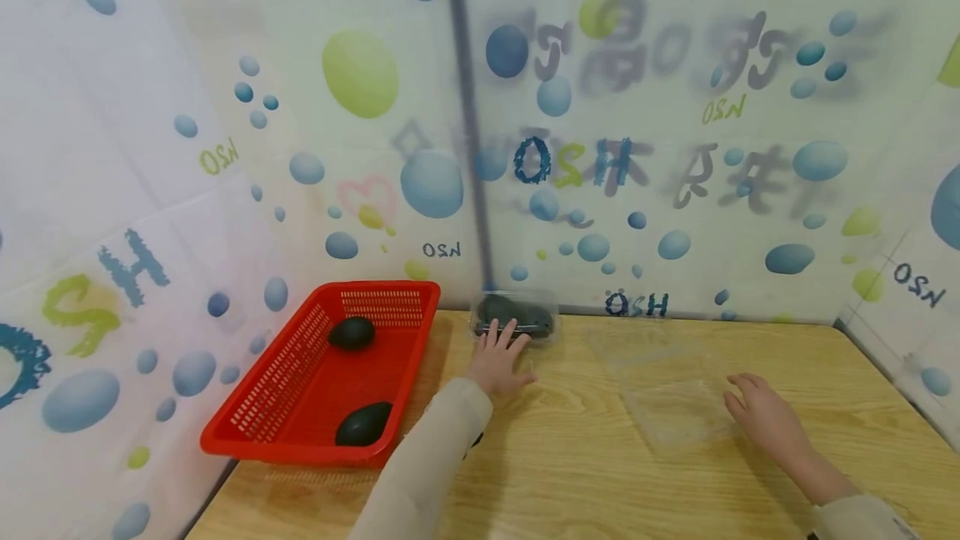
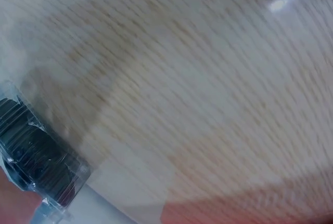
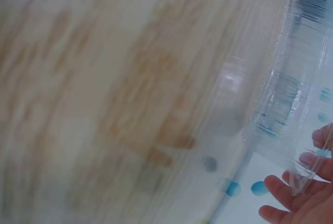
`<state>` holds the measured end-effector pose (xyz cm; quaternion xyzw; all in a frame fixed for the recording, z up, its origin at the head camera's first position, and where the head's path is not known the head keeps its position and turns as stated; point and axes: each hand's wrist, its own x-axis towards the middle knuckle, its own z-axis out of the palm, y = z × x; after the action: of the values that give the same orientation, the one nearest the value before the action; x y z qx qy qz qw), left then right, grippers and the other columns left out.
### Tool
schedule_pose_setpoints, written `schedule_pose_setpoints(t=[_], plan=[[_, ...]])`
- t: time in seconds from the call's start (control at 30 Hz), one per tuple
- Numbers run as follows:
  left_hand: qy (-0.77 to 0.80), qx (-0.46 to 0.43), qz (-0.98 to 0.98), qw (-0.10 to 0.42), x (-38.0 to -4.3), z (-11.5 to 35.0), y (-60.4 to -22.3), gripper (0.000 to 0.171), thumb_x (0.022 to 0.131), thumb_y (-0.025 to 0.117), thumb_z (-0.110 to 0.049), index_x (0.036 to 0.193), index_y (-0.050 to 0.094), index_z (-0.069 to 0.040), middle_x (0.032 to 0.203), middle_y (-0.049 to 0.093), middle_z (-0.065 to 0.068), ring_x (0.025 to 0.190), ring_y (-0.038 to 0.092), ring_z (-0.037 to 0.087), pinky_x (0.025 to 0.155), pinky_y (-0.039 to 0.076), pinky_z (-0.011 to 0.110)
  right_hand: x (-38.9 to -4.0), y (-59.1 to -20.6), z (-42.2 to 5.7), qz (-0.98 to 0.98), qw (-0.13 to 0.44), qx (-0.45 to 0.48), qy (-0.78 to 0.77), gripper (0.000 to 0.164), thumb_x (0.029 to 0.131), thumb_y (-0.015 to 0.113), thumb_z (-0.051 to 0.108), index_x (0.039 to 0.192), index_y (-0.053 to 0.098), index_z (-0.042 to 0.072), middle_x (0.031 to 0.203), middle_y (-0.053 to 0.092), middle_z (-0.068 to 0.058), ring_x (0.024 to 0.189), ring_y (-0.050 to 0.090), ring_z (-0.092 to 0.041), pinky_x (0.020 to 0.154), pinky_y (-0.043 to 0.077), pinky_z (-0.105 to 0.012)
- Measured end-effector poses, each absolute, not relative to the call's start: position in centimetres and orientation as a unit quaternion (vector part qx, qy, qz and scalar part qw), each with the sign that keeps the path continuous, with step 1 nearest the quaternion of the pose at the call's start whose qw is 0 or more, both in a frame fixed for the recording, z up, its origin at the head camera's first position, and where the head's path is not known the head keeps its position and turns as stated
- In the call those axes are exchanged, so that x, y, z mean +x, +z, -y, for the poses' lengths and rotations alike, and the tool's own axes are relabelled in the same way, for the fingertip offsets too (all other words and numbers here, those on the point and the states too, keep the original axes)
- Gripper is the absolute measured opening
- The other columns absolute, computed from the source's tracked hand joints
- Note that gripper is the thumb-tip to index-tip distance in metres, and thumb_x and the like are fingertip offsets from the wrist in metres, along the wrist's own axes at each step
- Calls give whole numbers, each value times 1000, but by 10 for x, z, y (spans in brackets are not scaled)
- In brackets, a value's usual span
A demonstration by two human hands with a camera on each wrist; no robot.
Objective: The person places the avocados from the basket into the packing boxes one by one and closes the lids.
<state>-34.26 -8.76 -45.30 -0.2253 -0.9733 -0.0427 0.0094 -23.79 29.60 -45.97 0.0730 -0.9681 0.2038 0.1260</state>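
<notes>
A clear plastic box (image 1: 551,300) holding dark green avocados (image 1: 498,307) stands at the back of the table, against the wall. My left hand (image 1: 501,361) reaches to its near side with fingers spread, the fingertips on or right by the box. In the left wrist view the packed avocados (image 2: 36,156) appear at the lower left, beside a bit of the hand (image 2: 15,203). My right hand (image 1: 768,423) is at the right edge of a second clear plastic container (image 1: 667,407). Its fingers (image 3: 281,190) are loosely bent by the container's corner; contact is unclear.
A red plastic basket (image 1: 315,452) stands on the left of the wooden table (image 1: 570,473), with one avocado (image 1: 352,332) at its back and another avocado (image 1: 363,425) at its front. A patterned curtain (image 1: 360,190) closes off the back and sides.
</notes>
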Motion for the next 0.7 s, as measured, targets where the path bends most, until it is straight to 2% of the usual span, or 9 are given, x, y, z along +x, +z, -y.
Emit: schedule_pose_setpoints(t=[0.33, 0.43, 0.7], plan=[[-50, -213, 976, 4, -346, 89, -444, 60, 89, 47, -52, 140, 34, -23, 153, 11, 10, 138, 4, 39, 108, 16, 54, -237, -460, -295, 965, 124, 85, 214, 32, 88, 52, 4, 108, 50, -21, 110, 45, -42, 97, 48, -54, 77, 43, -58], [-59, -203, 977, 9, -345, 92, -427, 61, 90, 47, -50, 140, 36, -17, 152, 13, 14, 138, 6, 41, 108, 14, 55, -237, -458, -294, 963, 120, 89, 224, 32, 87, 52, 2, 108, 49, -22, 109, 44, -43, 94, 50, -53, 76, 44, -56], [-65, -164, 984, -9, -339, 125, -363, 67, 92, 45, -46, 145, 24, -11, 152, 9, 18, 136, 4, 45, 108, 9, 56, -233, -455, -289, 956, 95, 94, 262, 33, 85, 47, -4, 110, 47, -25, 100, 52, -40, 85, 58, -44, 68, 50, -47]])
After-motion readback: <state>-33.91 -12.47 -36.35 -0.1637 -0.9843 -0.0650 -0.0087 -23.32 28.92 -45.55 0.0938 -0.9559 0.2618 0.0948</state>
